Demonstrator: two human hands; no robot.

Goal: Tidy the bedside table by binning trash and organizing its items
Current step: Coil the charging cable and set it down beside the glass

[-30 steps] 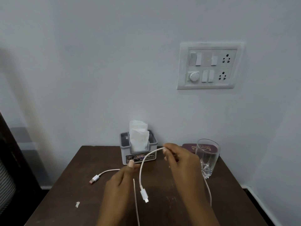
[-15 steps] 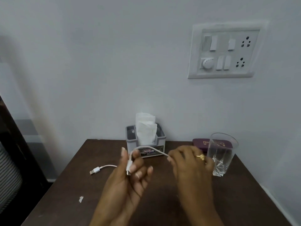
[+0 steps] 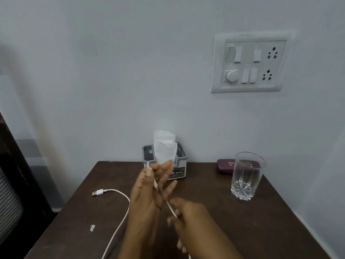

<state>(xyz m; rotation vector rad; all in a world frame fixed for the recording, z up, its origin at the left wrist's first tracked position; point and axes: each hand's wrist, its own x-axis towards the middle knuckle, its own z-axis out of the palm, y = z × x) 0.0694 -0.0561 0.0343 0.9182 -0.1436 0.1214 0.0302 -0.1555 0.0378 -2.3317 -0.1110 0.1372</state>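
Note:
A white USB cable (image 3: 119,217) lies on the dark brown bedside table (image 3: 78,212), its plug end at the left. My left hand (image 3: 147,199) is raised upright over the table's middle, holding one end of the cable between thumb and fingers. My right hand (image 3: 188,215) sits lower, just right of the left, pinching the cable below it. A small white scrap of paper (image 3: 92,228) lies on the table's left front.
A grey tissue holder (image 3: 182,159) with white tissue stands at the back against the wall. A clear drinking glass (image 3: 246,176) stands at the right, with a maroon case (image 3: 224,166) behind it. A switchboard (image 3: 250,62) is on the wall.
My left hand has risen upright with the cable end in it. My right hand dropped lower along the cable. More cable now lies looped on the table's left.

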